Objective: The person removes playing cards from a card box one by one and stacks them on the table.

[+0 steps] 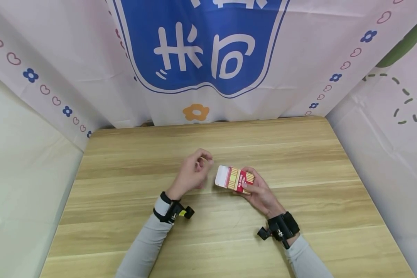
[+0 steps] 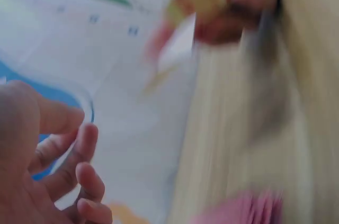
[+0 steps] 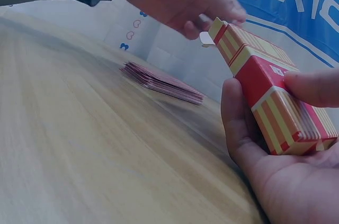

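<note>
A red-and-yellow striped playing card box (image 1: pixel 238 180) is gripped in my right hand (image 1: pixel 262 195), the thumb lying across its front. Its white end flap (image 1: pixel 222 176) is raised and points toward my left hand (image 1: pixel 191 173). That left hand hovers just left of the box, apart from it, with loosely curled fingers and nothing between them. In the right wrist view, a deck of cards (image 3: pixel 161 83) with pinkish patterned backs lies on the table, slightly fanned. The left wrist view catches the deck (image 2: pixel 241 211) at its bottom edge. From the head, the left hand hides most of it.
The wooden table (image 1: pixel 125 162) reaches back to a hanging white cloth (image 1: pixel 298 58) with a blue emblem. More pale cloth walls (image 1: pixel 378 127) stand at both sides. Each wrist wears a black strapped camera (image 1: pixel 281 227).
</note>
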Available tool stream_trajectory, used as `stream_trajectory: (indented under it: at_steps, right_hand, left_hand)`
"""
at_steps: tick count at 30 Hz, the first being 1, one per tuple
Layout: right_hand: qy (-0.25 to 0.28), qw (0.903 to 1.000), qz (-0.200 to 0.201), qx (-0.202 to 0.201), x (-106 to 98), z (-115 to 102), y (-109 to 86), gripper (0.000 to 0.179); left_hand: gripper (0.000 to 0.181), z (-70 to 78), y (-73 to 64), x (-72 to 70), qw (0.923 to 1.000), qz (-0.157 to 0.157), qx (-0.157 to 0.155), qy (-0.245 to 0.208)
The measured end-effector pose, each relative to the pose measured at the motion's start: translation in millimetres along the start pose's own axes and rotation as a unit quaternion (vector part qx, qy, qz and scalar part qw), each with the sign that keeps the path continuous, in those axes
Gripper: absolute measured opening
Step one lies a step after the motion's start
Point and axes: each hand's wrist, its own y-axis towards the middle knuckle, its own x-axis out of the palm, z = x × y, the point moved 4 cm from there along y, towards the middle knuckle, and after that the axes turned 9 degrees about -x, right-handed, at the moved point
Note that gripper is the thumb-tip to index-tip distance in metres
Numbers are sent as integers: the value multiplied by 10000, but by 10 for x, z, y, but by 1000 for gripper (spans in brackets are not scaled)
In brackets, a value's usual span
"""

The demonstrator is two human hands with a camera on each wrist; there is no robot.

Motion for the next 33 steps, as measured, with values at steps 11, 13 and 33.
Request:
stream_trajectory:
  at_steps: [11,13,33]
  right_hand:
    - [175,9998,-64,-32,7,3,13,50]
    - [197,9998,-54,-20,9,1,10,51]
    - [10,9999,-86,-63,-4,7,-5,48]
  left_hand:
    - [20,100,-89,412,9921,-792,-123,967]
    - [23,81,-92,416,9925,-809,-211,896]
    - [21,71,-130,306,9886,-1003,-823,758]
